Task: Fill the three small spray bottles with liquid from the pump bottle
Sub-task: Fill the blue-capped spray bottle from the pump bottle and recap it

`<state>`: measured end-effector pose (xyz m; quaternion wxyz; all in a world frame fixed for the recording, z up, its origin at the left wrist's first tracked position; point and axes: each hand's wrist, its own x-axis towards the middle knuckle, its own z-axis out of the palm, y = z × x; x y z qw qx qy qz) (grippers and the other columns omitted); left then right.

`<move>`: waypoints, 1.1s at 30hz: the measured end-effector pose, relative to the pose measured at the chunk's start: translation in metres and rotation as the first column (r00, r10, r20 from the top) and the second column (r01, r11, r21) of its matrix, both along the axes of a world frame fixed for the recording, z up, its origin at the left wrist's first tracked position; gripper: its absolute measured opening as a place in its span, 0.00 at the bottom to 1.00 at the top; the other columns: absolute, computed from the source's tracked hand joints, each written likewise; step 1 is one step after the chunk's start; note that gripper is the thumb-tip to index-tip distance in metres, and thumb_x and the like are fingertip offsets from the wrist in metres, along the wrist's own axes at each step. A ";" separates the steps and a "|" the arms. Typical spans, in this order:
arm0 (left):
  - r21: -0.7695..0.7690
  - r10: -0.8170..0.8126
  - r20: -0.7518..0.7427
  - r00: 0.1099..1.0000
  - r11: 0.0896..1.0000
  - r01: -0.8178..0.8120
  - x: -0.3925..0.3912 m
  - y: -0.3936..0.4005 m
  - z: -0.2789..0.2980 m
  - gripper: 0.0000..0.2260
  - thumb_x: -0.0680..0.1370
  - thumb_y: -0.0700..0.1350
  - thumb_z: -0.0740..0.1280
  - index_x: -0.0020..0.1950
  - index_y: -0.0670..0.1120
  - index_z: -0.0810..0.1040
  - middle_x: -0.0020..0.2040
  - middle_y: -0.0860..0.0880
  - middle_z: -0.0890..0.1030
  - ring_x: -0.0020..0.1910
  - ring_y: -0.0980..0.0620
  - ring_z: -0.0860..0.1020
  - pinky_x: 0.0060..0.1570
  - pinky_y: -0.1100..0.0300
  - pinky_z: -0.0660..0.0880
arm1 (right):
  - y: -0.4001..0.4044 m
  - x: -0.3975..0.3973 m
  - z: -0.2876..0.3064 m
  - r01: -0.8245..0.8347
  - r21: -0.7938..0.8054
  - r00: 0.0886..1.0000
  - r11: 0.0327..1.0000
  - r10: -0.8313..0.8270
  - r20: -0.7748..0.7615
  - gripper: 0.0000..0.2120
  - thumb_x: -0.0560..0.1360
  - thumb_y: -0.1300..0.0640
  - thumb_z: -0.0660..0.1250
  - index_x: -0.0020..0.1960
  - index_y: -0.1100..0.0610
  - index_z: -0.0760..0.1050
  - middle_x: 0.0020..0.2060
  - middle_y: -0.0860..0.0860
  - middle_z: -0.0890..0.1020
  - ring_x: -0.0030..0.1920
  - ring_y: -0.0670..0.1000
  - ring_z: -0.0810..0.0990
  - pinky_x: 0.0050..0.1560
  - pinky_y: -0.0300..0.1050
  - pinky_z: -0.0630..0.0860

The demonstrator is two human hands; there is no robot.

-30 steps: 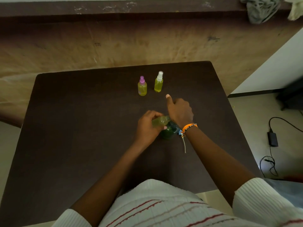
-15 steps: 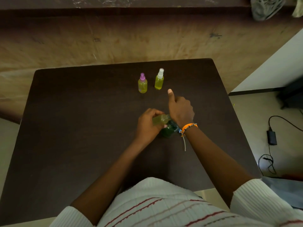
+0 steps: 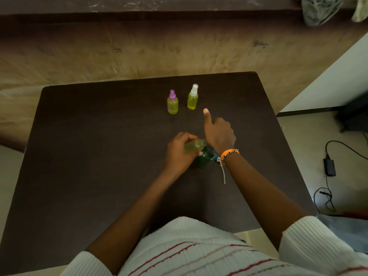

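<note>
- Head camera looks down on a dark brown table (image 3: 83,156) set against a scuffed tan wall (image 3: 139,50), with a person in a white ribbed top with red stripes (image 3: 189,253) seated at its near edge
- Pale floor (image 3: 298,140) runs along the right of the table, where a black power adapter and its looped cable (image 3: 329,167) lie
- Grey cloth (image 3: 318,8) sits bunched on the ledge at the upper right
- Both forearms reach to the middle of the table, where the hands meet
- Right hand (image 3: 220,134) is pressed down over the top of a dark green pump bottle (image 3: 205,158), fingers curled over the pump and thumb sticking up and away from the body; an orange beaded bracelet (image 3: 229,153) circles the wrist, with a thin white cord hanging from it
- Left hand (image 3: 178,151) wraps its fingers around a small spray bottle (image 3: 194,145) holding yellow-green liquid, tipped on its side with its open end against the pump bottle just under the right hand
- Farther back, well apart from the hands, two more small bottles of yellow liquid stand upright side by side: a purple-capped spray bottle (image 3: 172,102) on the left and a white-capped spray bottle (image 3: 193,97) on the right, close but not touching
</note>
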<state>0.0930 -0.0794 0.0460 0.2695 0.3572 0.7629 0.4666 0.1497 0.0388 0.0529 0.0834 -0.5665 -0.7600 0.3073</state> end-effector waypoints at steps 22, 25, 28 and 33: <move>0.027 0.015 0.044 0.999 1.000 -0.016 -0.002 0.001 -0.006 0.15 0.63 0.37 0.76 0.47 0.45 0.80 0.44 0.52 0.78 0.45 0.56 0.77 0.45 0.61 0.74 | 0.007 -0.002 -0.005 -0.012 -0.114 0.999 0.993 0.016 0.038 0.37 0.77 0.31 0.44 0.53 0.59 0.78 0.54 0.57 0.81 0.54 0.59 0.78 0.55 0.54 0.72; 0.050 0.016 0.045 0.999 0.999 -0.019 -0.002 0.000 -0.004 0.14 0.63 0.37 0.76 0.46 0.45 0.80 0.45 0.51 0.79 0.45 0.54 0.78 0.46 0.57 0.76 | 0.011 -0.002 -0.006 -0.035 -0.176 0.997 0.984 0.048 0.066 0.38 0.77 0.30 0.43 0.54 0.58 0.80 0.55 0.57 0.81 0.56 0.60 0.77 0.56 0.54 0.70; 0.062 0.020 0.053 0.998 0.998 -0.024 0.000 0.000 -0.003 0.14 0.62 0.36 0.76 0.46 0.45 0.79 0.44 0.50 0.79 0.45 0.53 0.78 0.46 0.55 0.76 | 0.011 0.000 -0.008 -0.018 -0.205 0.998 0.979 0.029 0.049 0.38 0.76 0.30 0.45 0.55 0.58 0.80 0.57 0.58 0.80 0.57 0.60 0.77 0.58 0.55 0.70; 0.064 0.009 0.041 0.999 0.998 -0.011 0.000 -0.001 -0.008 0.14 0.63 0.37 0.76 0.46 0.44 0.79 0.43 0.53 0.78 0.43 0.55 0.77 0.44 0.63 0.73 | 0.008 0.001 -0.010 0.041 -0.158 0.999 0.987 -0.040 0.011 0.34 0.77 0.32 0.48 0.54 0.58 0.78 0.54 0.56 0.81 0.55 0.59 0.78 0.54 0.53 0.70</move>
